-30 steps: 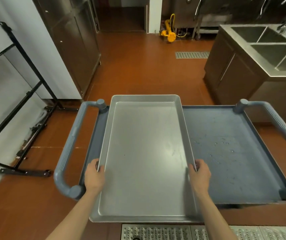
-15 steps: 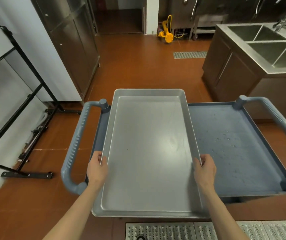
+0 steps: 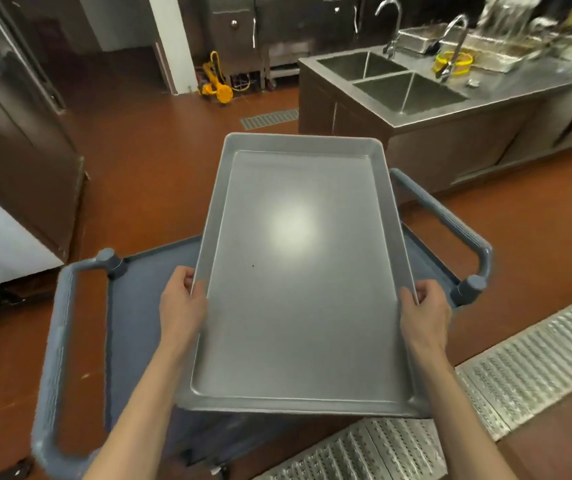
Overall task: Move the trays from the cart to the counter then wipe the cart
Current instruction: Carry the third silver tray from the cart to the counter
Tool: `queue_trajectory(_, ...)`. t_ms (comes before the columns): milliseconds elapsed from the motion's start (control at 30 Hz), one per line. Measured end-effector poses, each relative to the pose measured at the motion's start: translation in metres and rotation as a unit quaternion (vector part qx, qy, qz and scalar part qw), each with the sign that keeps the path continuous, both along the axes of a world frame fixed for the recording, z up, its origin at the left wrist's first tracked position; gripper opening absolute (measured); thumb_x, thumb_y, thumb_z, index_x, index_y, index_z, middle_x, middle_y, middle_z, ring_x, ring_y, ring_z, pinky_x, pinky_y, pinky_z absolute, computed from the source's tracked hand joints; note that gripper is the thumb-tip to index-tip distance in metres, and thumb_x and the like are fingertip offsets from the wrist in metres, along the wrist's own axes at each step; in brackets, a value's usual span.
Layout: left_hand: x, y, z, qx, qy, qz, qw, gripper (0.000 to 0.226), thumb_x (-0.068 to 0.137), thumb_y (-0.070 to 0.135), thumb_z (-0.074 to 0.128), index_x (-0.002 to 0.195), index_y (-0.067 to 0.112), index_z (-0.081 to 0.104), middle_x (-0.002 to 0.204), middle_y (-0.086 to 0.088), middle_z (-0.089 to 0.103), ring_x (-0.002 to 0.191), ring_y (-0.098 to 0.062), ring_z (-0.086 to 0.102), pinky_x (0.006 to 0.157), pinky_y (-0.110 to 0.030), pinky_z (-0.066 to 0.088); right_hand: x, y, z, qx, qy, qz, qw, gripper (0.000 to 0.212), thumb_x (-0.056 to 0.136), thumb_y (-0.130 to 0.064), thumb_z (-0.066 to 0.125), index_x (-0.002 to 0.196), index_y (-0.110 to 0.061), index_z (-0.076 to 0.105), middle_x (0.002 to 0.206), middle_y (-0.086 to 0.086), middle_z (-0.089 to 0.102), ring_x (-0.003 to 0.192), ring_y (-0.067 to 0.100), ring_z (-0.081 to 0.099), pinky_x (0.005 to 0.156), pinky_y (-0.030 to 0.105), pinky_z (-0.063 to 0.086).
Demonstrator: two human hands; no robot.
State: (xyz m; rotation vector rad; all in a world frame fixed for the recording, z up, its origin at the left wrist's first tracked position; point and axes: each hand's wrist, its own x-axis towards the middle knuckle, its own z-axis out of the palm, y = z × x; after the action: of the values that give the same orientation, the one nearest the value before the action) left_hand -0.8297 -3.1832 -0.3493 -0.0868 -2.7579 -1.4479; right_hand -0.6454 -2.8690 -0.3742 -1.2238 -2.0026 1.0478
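So the blue cart takes up the lower middle of my view, sitting at a bit of an angle on the red-brown floor, with its gray handle loops sticking out on the left and right ends. Past it on the right there's the stainless counter with a double sink and a couple of faucets. A metal floor grate runs along the bottom right near me.

I've got the tray up in the air over the cart, not touching the cart top as far as I can tell. It's a big flat metal sheet pan, open side up, long axis running straight away from me, far short end aimed toward the sink side of the counter, near short end by my body.

My left hand grips the left long rim and my right hand grips the right long rim, fingers curled over the edges, hands a full tray width apart
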Motion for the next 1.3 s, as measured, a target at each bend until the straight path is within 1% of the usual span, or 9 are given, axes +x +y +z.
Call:
queue_trajectory(167, 0.015, 0.087, 0.017, -0.01, 0.002, -0.086, 0.996, 0.007, 0.099, 0.009, 0.057, 0.093, 0.011, 0.061, 0.077, 0.003, 0.061, 0.067, -0.011, 0.053, 0.058, -0.027, 0.039, 0.082, 0.043, 0.024, 0.051, -0.002, -0.109, 0.993, 0.005, 0.095, -0.011, 0.065, 0.092, -0.012, 0.061, 0.091, 0.008, 0.064, 0.08, 0.026, 0.054, 0.068, 0.031, 0.028)
queue_trajectory(300, 0.047, 0.166, 0.027, 0.012, -0.014, -0.186, 0.982, 0.009, 0.098, 0.017, 0.058, 0.09, 0.017, 0.063, 0.077, -0.001, 0.066, 0.067, -0.022, 0.059, 0.06, -0.035, 0.043, 0.161, 0.067, 0.033, 0.034, 0.005, -0.205, 0.978, 0.007, 0.092, -0.011, 0.065, 0.088, -0.013, 0.06, 0.086, 0.009, 0.065, 0.079, 0.03, 0.057, 0.069, 0.034, 0.035)
queue_trajectory(467, 0.113, 0.274, 0.032, 0.034, -0.035, -0.308, 0.95, 0.006, 0.095, 0.018, 0.062, 0.091, 0.018, 0.066, 0.078, -0.006, 0.069, 0.068, -0.029, 0.062, 0.062, -0.041, 0.049, 0.273, 0.087, 0.046, 0.031, 0.022, -0.332, 0.942, 0.008, 0.092, -0.006, 0.062, 0.091, -0.014, 0.061, 0.088, 0.009, 0.065, 0.081, 0.028, 0.055, 0.069, 0.03, 0.031)
queue_trajectory(533, 0.141, 0.311, 0.033, 0.04, -0.041, -0.352, 0.934, 0.005, 0.093, 0.019, 0.062, 0.092, 0.019, 0.067, 0.079, -0.006, 0.071, 0.069, -0.03, 0.064, 0.065, -0.046, 0.054, 0.315, 0.094, 0.043, 0.029, 0.015, -0.38, 0.924, 0.003, 0.092, -0.01, 0.063, 0.094, -0.013, 0.063, 0.09, 0.009, 0.067, 0.084, 0.03, 0.058, 0.073, 0.036, 0.039)
queue_trajectory(667, 0.209, 0.388, 0.033, 0.045, -0.054, -0.438, 0.896, 0.005, 0.093, 0.023, 0.062, 0.091, 0.022, 0.067, 0.075, -0.005, 0.07, 0.063, -0.023, 0.061, 0.061, -0.048, 0.054, 0.399, 0.105, 0.042, 0.025, 0.006, -0.463, 0.886, 0.001, 0.093, -0.014, 0.063, 0.095, -0.014, 0.063, 0.091, 0.009, 0.067, 0.087, 0.031, 0.059, 0.076, 0.038, 0.043)
queue_trajectory(867, 0.318, 0.476, 0.036, 0.021, -0.026, -0.536, 0.843, 0.007, 0.096, 0.019, 0.063, 0.091, 0.022, 0.067, 0.08, 0.001, 0.07, 0.072, -0.02, 0.064, 0.066, -0.039, 0.052, 0.507, 0.114, 0.037, 0.033, -0.002, -0.553, 0.832, 0.005, 0.092, -0.017, 0.063, 0.094, -0.012, 0.062, 0.091, 0.013, 0.069, 0.085, 0.032, 0.059, 0.077, 0.035, 0.039)
queue_trajectory(1000, 0.389, 0.521, 0.03, 0.011, -0.02, -0.59, 0.807, 0.006, 0.096, 0.019, 0.063, 0.092, 0.022, 0.066, 0.083, 0.002, 0.07, 0.077, -0.021, 0.066, 0.069, -0.042, 0.054, 0.569, 0.107, 0.031, 0.028, -0.008, -0.616, 0.787, 0.003, 0.09, -0.008, 0.065, 0.093, -0.006, 0.064, 0.088, 0.016, 0.069, 0.084, 0.037, 0.061, 0.077, 0.041, 0.044)
queue_trajectory(1100, 0.44, 0.544, 0.027, 0.011, -0.028, -0.639, 0.769, 0.006, 0.095, 0.021, 0.062, 0.09, 0.021, 0.065, 0.081, 0.0, 0.07, 0.077, -0.028, 0.067, 0.07, -0.048, 0.057, 0.609, 0.089, 0.026, 0.023, -0.002, -0.659, 0.752, 0.002, 0.089, -0.006, 0.065, 0.09, -0.007, 0.063, 0.084, 0.016, 0.068, 0.081, 0.038, 0.061, 0.078, 0.046, 0.049)
queue_trajectory(1300, 0.538, 0.572, 0.022, 0.026, -0.017, -0.744, 0.667, 0.009, 0.098, 0.019, 0.063, 0.09, 0.018, 0.066, 0.082, -0.004, 0.069, 0.076, -0.029, 0.064, 0.067, -0.043, 0.052, 0.665, 0.037, 0.017, 0.005, 0.017, -0.747, 0.664, 0.001, 0.092, -0.009, 0.063, 0.091, -0.009, 0.063, 0.078, 0.012, 0.067, 0.076, 0.038, 0.063, 0.076, 0.051, 0.053)
